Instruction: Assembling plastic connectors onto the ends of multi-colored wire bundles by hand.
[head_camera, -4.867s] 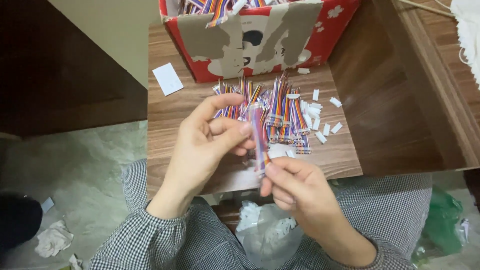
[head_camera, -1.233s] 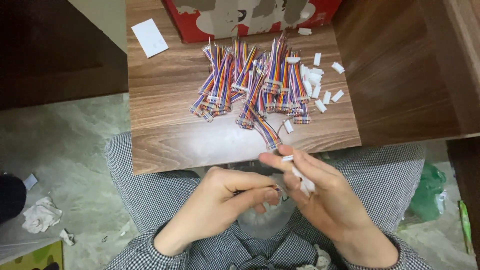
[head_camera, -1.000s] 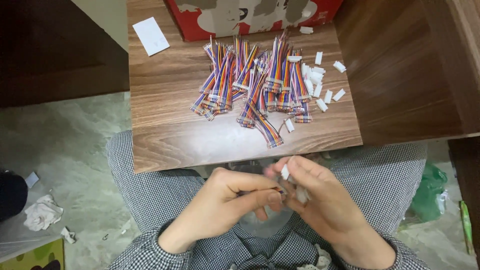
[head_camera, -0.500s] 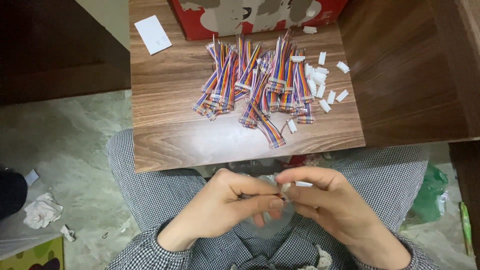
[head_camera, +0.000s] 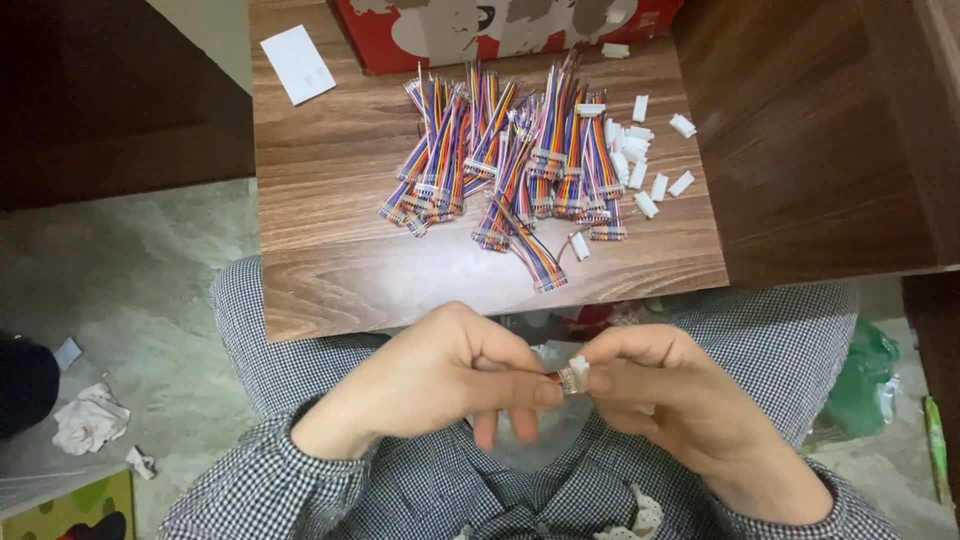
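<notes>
Left hand (head_camera: 440, 375) and right hand (head_camera: 670, 395) both pinched on 1 small white connector (head_camera: 575, 372), perhaps wired, above the lap.

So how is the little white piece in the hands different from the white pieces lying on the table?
The white piece in the hands is pinched between the fingertips of the left hand and right hand, above the lap; the loose white pieces lie untouched on the wooden table. The held one is single; the loose ones form a scattered group beside the coloured wire bundles. Both are small and white.
</notes>
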